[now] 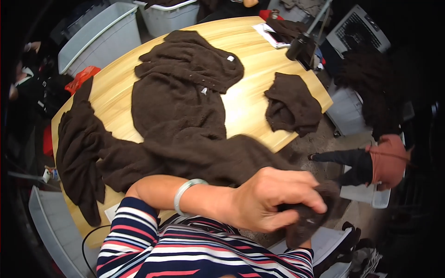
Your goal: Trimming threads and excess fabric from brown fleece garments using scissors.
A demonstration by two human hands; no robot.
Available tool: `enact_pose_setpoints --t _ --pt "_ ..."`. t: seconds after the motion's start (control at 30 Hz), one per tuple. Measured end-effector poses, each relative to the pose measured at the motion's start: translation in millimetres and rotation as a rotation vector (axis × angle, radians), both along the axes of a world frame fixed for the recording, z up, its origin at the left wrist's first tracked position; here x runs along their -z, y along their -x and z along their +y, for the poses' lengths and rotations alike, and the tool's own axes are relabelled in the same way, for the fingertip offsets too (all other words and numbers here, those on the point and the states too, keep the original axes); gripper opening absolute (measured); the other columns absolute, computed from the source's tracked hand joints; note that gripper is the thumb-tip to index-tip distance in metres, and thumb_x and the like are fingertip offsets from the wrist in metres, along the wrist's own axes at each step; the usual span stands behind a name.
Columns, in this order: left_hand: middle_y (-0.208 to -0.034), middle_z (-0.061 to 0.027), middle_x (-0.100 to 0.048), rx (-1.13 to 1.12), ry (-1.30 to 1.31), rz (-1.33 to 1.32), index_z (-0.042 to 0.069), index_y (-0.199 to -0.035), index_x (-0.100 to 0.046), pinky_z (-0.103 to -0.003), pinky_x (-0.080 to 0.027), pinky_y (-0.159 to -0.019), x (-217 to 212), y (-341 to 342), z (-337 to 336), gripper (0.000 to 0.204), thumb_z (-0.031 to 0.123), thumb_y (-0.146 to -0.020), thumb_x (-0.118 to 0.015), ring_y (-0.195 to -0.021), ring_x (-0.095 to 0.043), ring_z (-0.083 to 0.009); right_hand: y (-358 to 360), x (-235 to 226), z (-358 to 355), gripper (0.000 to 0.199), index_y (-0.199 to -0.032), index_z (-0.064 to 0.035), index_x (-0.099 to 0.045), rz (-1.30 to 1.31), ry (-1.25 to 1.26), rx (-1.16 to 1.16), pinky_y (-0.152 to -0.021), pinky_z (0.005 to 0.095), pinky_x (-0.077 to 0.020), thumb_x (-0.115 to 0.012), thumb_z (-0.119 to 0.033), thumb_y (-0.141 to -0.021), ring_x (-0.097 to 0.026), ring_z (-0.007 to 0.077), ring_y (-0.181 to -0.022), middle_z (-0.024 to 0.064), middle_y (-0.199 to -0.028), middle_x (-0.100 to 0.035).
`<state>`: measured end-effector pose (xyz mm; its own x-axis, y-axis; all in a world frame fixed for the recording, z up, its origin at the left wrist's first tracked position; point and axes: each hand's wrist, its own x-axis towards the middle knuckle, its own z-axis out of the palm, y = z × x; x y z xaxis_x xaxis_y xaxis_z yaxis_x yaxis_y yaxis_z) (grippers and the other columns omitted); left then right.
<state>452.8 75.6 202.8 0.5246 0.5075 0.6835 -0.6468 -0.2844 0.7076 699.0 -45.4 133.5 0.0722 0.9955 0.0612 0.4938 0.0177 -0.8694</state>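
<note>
My left hand (278,197), with a pale bangle on its wrist, reaches across my body to the right. Its fingers are closed on a bunched end of a dark brown knit garment (204,160). From there the garment stretches left over the table's near side, slightly blurred by motion. Just below the bunched end, a bit of my right hand (305,244) shows at the wrist; the fabric hides its fingers. Farther back lie a brown garment with small white tags (181,102) and, apart on the right, a smaller brown knit piece (293,104).
The wooden table (252,111) carries a white-edged phone or tablet (273,37) and a black stand (299,46) at its far right. Grey bins (104,37) surround it. A person in a reddish top (389,160) is at the right. A laptop (359,30) lies beyond.
</note>
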Motion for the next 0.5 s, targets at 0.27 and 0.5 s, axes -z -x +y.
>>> enact_pose_setpoints --t 0.27,0.5 --pt "-0.070 -0.0146 -0.063 -0.379 -0.082 -0.376 0.001 -0.074 -0.066 -0.036 -0.051 -0.060 -48 -101 100 0.015 0.000 -0.060 -0.060 -0.067 -0.063 -0.0314 -222 -66 149 0.050 -0.136 -0.0026 -0.041 -0.761 -0.507 0.085 -0.108 0.0364 -0.0326 -0.055 -0.023 -0.092 -0.045 0.0234 -0.124 0.0123 -0.135 -0.048" --pt "-0.074 -0.0135 -0.067 -0.596 -0.035 -0.228 0.001 -0.076 -0.069 -0.032 -0.053 -0.064 -22 -141 216 0.016 0.001 -0.064 -0.059 -0.069 -0.067 -0.0274 -336 -3 324 0.057 -0.141 -0.0013 -0.034 -1.017 -0.546 0.097 -0.113 0.0341 -0.0263 -0.054 -0.024 -0.093 -0.037 0.0240 -0.132 0.0123 -0.142 -0.041"
